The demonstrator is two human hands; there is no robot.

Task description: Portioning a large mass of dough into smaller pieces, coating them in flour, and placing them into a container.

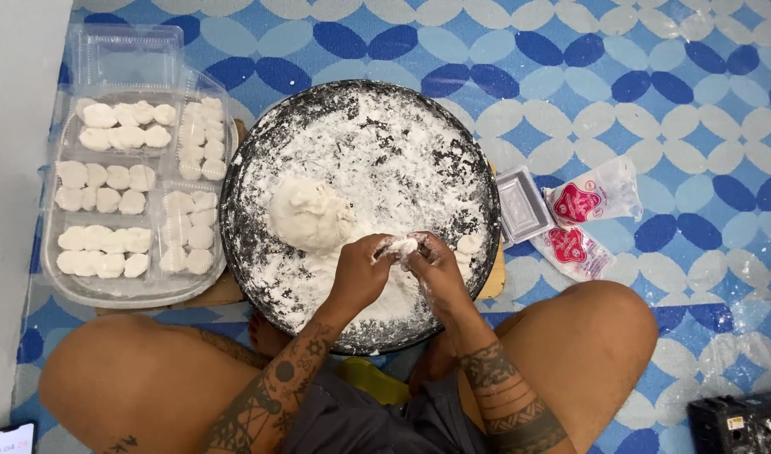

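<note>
My left hand [360, 273] and my right hand [436, 267] meet over the near part of a round black pan [268, 134] dusted with white flour. Both pinch one small white dough piece [400, 247] between their fingertips. A large lump of white dough [310, 214] lies in the pan just left of my hands. Another small shaped piece [469, 244] rests on the flour near the pan's right rim.
Clear plastic trays [58, 277] hold several rows of small white dough pieces at the left. A small empty plastic tray [522, 204] and two red-and-white packets [583, 202] lie right of the pan. My bare knees flank it. A phone [7, 439] sits bottom left, a dark device [739, 420] bottom right.
</note>
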